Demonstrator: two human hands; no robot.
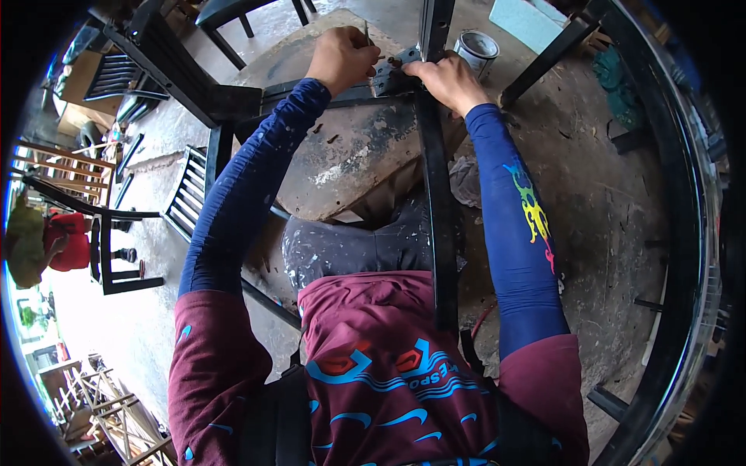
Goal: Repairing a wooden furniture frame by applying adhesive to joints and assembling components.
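Observation:
A black wooden chair frame (441,210) lies across a worn, paint-spotted round tabletop (342,159) and reaches down over my lap. My left hand (342,60) is closed above the frame's far rail, with a thin greenish strip (366,31) standing up from between thumb and fingers. What kind of thing the strip is, I cannot make out. My right hand (448,81) grips the frame at its corner, the thumb pointing left along the joint. Between the hands, the corner block (392,76) has dark spots or holes. My right fingertips are partly hidden.
Just beyond my right hand stands a paint-smeared metal can (476,48). A pale blue box (528,22) is at the far right. More black chair parts (186,190) are on the left, where a person in red (66,241) appears. Dark curved chair pieces line the right.

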